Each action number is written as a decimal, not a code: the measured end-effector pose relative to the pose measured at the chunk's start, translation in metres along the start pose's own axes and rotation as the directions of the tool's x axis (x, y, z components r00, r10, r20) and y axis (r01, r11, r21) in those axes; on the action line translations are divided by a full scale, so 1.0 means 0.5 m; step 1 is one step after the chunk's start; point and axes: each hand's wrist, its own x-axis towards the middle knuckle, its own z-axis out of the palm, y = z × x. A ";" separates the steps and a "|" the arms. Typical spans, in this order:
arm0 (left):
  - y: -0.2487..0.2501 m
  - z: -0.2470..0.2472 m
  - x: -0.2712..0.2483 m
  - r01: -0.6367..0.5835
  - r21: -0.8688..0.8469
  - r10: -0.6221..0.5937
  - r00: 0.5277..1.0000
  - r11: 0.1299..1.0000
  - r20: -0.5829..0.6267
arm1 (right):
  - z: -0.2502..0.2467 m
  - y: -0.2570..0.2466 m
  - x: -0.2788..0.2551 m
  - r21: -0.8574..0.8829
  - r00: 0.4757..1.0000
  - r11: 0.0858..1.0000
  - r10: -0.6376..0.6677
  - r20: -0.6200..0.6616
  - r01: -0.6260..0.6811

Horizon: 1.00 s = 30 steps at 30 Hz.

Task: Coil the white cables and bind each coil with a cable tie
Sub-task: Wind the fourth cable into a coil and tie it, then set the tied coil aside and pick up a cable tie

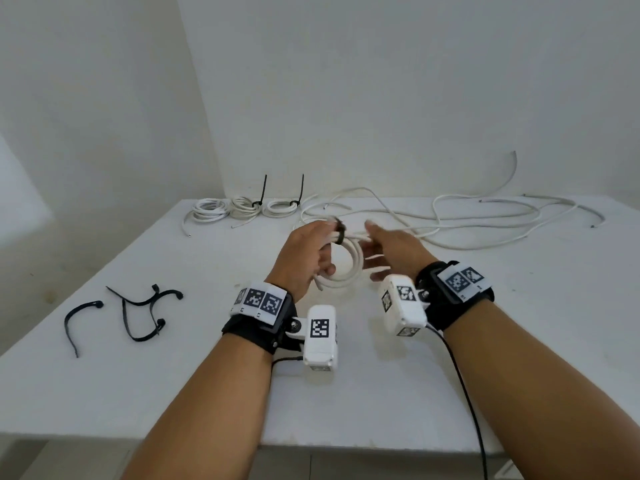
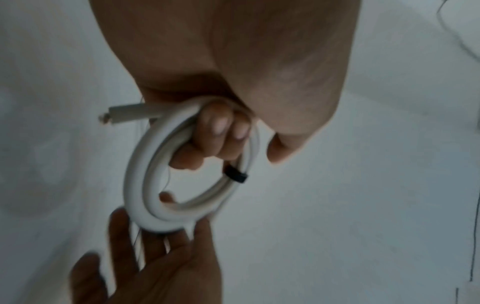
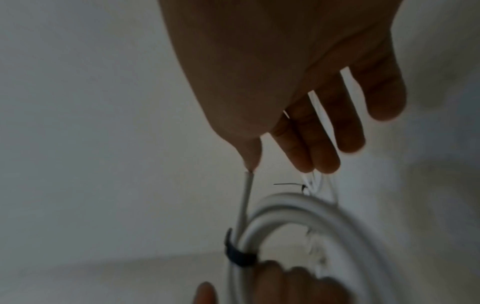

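Observation:
My left hand (image 1: 310,254) grips a small coil of white cable (image 1: 348,271) held above the table, fingers (image 2: 217,131) curled through its ring. A black cable tie (image 1: 339,234) wraps the coil's strands near my fingertips and shows as a dark band (image 2: 235,175) in the left wrist view. My right hand (image 1: 389,242) is beside the coil with its fingers straight and spread, and it holds nothing. In the right wrist view a short cable end (image 3: 246,197) sticks up from the tie (image 3: 237,255) to my thumb tip. Motion blur softens both hands.
Three small coils (image 1: 245,206) lie at the table's back, two with upright black tie tails. Loose white cables (image 1: 485,220) sprawl across the back right. Several spare black ties (image 1: 138,308) lie at the left. The table's front edge (image 1: 346,336) runs under my forearms.

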 end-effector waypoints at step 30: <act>0.049 -0.551 0.274 0.312 0.950 0.131 0.943 -0.031 -0.306 | 0.058 0.026 0.077 -0.871 0.957 0.468 0.289 -0.011 -0.151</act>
